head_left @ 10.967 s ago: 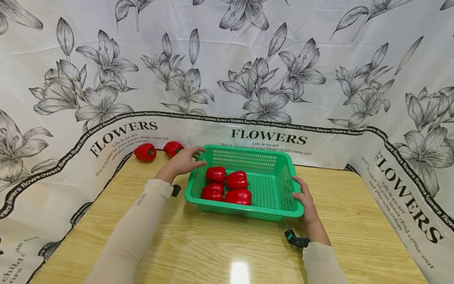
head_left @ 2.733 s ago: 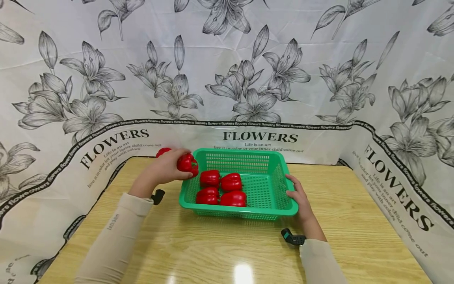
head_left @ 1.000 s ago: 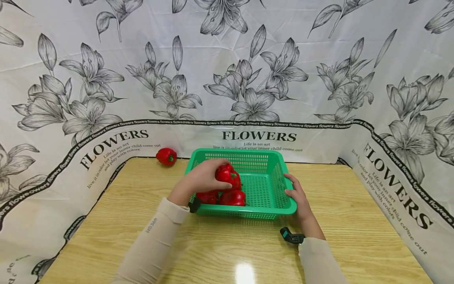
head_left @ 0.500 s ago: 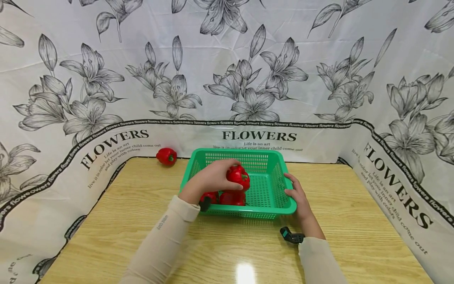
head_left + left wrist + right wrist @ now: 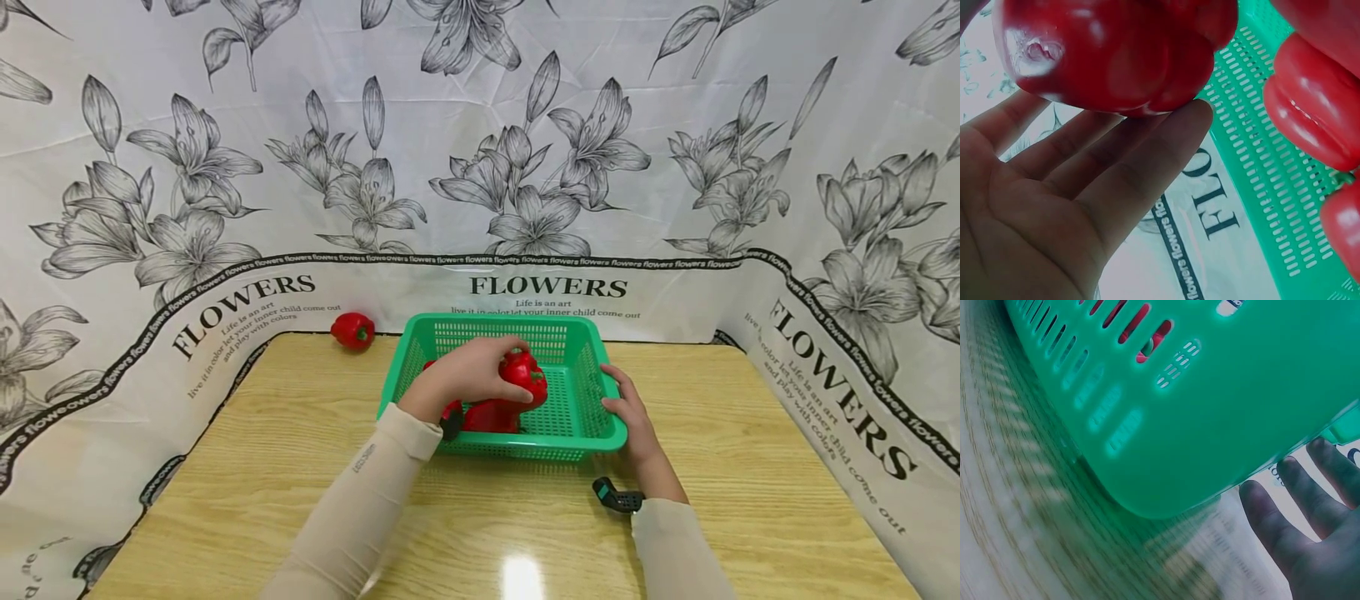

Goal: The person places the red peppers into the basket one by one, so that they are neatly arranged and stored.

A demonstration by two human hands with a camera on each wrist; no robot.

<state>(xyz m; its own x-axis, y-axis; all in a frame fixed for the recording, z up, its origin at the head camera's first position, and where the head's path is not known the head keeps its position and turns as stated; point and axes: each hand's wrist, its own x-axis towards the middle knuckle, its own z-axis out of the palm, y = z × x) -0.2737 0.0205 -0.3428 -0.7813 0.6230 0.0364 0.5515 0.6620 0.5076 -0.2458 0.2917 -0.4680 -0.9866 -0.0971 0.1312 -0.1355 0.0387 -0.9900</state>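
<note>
My left hand (image 5: 474, 372) holds a red bell pepper (image 5: 528, 380) over the middle of a green slotted basket (image 5: 510, 446). In the left wrist view the fingers lie along the underside of that pepper (image 5: 1110, 56). More red bell peppers are in the basket's left part, one of them (image 5: 489, 417) beneath the hand; the hand and wrist partly cover them. At the basket's right end my right hand (image 5: 637, 427) grips the rim. The right wrist view shows those fingertips (image 5: 1257, 494) at the edge of the basket wall.
Another red bell pepper (image 5: 352, 331) rests at the back left of the wooden table (image 5: 247, 500), outside the basket. A flower-printed cloth (image 5: 405, 208) hangs behind and along both sides. Black devices, such as the right one (image 5: 617, 497), sit at both wrists.
The left hand took a pepper from the back left, carried it over the basket, and has since moved it slowly rightward. The right hand keeps its place at the basket's right end.
</note>
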